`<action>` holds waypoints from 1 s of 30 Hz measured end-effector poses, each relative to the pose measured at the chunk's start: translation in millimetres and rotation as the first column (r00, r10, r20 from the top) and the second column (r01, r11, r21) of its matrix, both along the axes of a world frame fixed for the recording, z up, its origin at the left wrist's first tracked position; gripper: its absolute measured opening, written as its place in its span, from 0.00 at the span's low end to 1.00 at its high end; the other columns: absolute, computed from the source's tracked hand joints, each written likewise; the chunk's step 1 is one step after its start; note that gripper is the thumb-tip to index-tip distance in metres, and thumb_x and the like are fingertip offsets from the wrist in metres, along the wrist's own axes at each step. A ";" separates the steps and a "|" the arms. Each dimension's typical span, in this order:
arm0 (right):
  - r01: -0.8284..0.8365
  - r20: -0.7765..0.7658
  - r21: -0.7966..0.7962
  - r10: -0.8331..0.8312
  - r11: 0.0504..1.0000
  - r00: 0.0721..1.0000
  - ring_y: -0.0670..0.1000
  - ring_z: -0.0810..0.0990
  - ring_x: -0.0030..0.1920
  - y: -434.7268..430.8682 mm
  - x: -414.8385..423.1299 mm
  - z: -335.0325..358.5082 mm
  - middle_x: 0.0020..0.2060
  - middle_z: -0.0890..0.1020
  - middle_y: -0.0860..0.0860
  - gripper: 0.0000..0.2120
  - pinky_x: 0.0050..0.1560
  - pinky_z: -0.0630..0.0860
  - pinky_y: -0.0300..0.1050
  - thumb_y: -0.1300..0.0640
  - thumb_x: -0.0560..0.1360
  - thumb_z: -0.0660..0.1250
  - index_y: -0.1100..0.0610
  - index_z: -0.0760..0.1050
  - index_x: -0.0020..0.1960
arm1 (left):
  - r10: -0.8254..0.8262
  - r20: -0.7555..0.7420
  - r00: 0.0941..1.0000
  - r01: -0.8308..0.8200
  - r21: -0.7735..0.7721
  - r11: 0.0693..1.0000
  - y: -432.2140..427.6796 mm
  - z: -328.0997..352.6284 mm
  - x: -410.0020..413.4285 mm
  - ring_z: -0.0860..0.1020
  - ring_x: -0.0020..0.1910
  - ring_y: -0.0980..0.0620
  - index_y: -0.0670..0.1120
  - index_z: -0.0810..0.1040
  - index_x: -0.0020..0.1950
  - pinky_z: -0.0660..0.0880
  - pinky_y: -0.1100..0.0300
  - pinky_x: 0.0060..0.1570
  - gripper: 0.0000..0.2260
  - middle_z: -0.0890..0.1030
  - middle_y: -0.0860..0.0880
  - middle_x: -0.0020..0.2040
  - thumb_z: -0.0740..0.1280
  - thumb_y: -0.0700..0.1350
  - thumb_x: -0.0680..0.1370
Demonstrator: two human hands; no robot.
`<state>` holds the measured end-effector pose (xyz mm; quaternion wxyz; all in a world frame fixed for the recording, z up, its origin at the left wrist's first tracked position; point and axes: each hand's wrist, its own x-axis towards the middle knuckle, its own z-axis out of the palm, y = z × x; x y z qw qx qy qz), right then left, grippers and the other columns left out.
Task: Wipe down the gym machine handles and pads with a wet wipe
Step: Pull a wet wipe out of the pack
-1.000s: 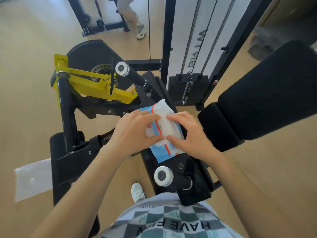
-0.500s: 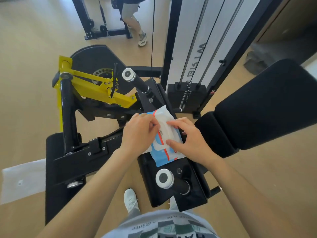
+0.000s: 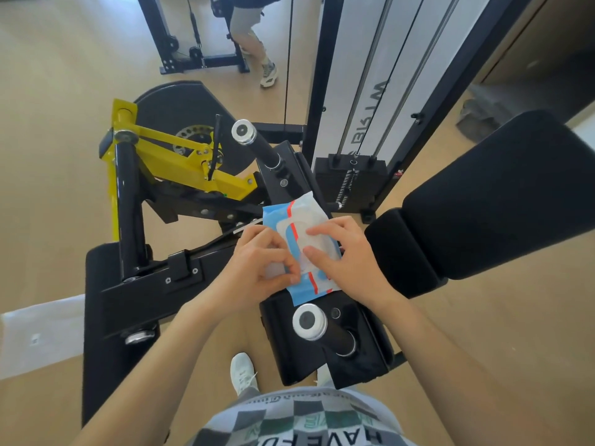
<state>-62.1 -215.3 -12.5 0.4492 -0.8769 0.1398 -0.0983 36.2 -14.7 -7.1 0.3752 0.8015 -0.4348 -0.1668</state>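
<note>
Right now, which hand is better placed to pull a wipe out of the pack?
Left, probably. The left hand pinches something pale at the left edge of the wipe pack, while the right hand presses flat on top, steadying it.

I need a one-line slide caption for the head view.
Left hand pinches a wet-wipe pack, right hand steadying it, on the gym machine.

Blue-and-white plastic wet-wipe pack [image 3: 289, 214] lies flat on black steel machine frame [image 3: 280, 336]. Left hand [image 3: 257, 265] pinches its left edge. Right hand [image 3: 347, 255] presses its top.
</note>
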 end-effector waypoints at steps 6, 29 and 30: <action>-0.029 -0.031 -0.124 0.025 0.992 0.999 0.46 0.68 0.63 2.6 -0.8 2.3 0.62 0.70 0.45 0.26 0.57 0.66 0.30 0.45 0.71 0.79 0.44 0.75 0.66 | 0.060 0.022 0.998 -0.059 -0.049 0.997 -2.6 8.9 -0.3 0.70 0.60 0.58 0.54 0.86 0.44 0.66 0.73 0.60 0.03 0.81 0.60 0.49 0.78 0.50 0.73; -0.034 -0.010 0.098 0.035 0.995 0.999 0.46 0.67 0.68 3.1 -12.6 -4.4 0.63 0.69 0.44 0.26 0.65 0.75 0.39 0.52 0.72 0.79 0.42 0.75 0.66 | -0.285 0.279 0.917 0.188 0.328 0.926 -51.3 49.1 48.6 0.76 0.41 0.56 0.57 0.86 0.51 0.72 0.65 0.38 0.03 0.77 0.59 0.45 0.73 0.52 0.79; -0.031 -0.006 0.099 0.032 0.995 0.999 0.46 0.67 0.68 2.8 -12.9 -3.3 0.64 0.69 0.44 0.26 0.65 0.74 0.39 0.52 0.72 0.79 0.41 0.75 0.66 | -0.316 0.293 0.903 0.202 0.359 0.911 -54.8 50.7 50.0 0.75 0.42 0.56 0.57 0.86 0.50 0.69 0.66 0.38 0.03 0.76 0.59 0.45 0.73 0.51 0.78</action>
